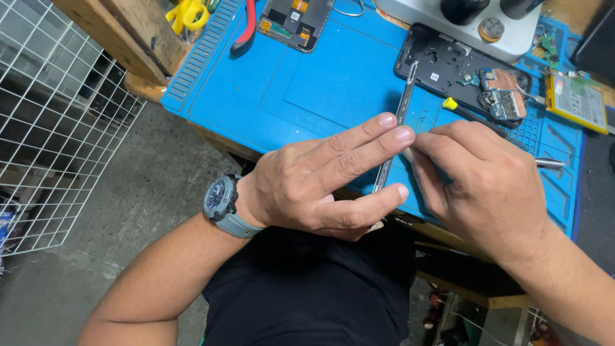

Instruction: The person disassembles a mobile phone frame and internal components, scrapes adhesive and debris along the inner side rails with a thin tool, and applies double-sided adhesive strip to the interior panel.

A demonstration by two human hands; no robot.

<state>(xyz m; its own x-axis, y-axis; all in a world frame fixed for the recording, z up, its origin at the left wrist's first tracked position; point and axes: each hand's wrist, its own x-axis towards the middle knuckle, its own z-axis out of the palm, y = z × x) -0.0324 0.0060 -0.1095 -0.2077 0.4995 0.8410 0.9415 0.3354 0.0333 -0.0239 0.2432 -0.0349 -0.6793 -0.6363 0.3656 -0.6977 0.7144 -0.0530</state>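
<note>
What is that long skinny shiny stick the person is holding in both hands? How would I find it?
Look at the big blue mat on the workbench, then at the two hands meeting at its near edge. Between the left hand and right hand runs a thin metal tool, its tip reaching toward the opened black phone. Unlike the red-handled pliers and yellow scissors, it is flat, silvery and handle-free.

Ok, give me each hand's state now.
Left hand: closed on the thin metal tool.
Right hand: fingers pinched at the same tool; grip hidden.
</note>
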